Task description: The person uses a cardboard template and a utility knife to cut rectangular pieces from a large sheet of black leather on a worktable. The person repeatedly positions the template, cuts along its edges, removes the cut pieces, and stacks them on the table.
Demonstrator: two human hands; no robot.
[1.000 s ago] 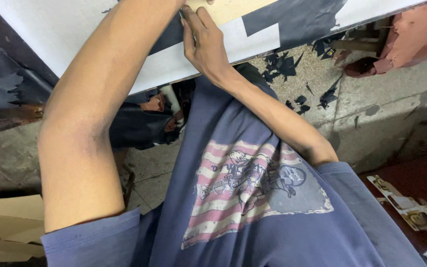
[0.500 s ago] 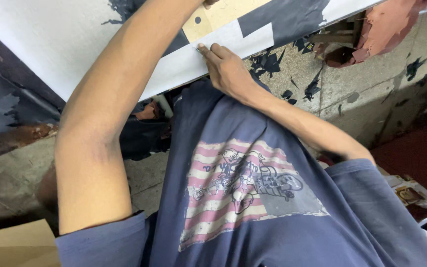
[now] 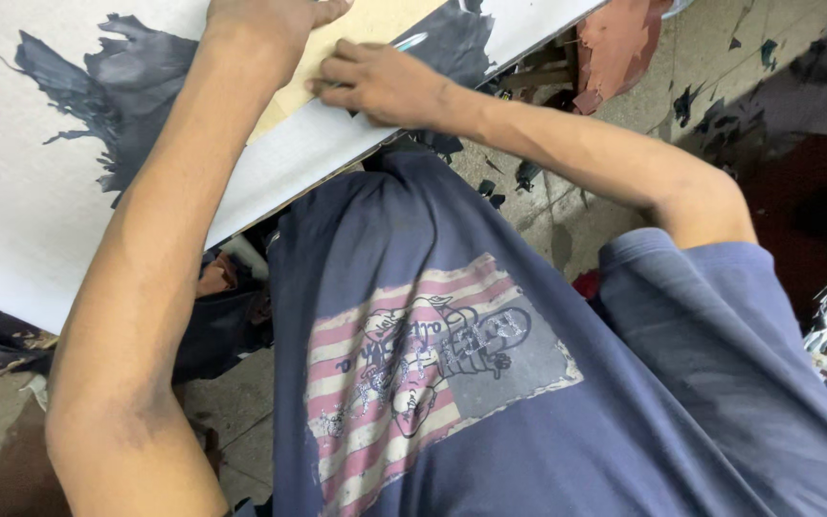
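- At the top edge of the head view, my right hand (image 3: pixel 385 84) has its fingers curled narrow around a thin pen-like tool (image 3: pixel 412 41) with a pale blue tip, and the tip rests against the tan cardboard template (image 3: pixel 366 29).
- My right fingers (image 3: pixel 342 72) press down where the template's lower edge meets the white board.
- My left hand (image 3: pixel 265 14) lies flat on the same template, just left of the right hand; its fingertips run out past the top of the frame, so I cannot tell how far they spread or whether they grip anything.
- That template lies on the white worktable (image 3: pixel 69 230), which slants across the upper left of the view, and it sits between two dark pieces.
- One dark leather piece (image 3: pixel 117 91) with ragged edges lies on the white surface to the left of my left forearm; a second dark piece (image 3: pixel 452 33) lies just beside the right hand, partly under the template.
- My navy T-shirt (image 3: pixel 490 383), with a striped red-and-cream print on the chest, fills the lower middle of the view.
- Beyond the table's far end a reddish-brown leather scrap (image 3: pixel 619 48) hangs near the edge.
- Below my right arm the tiled floor (image 3: pixel 576 206) is strewn with small dark offcuts (image 3: pixel 526 172).
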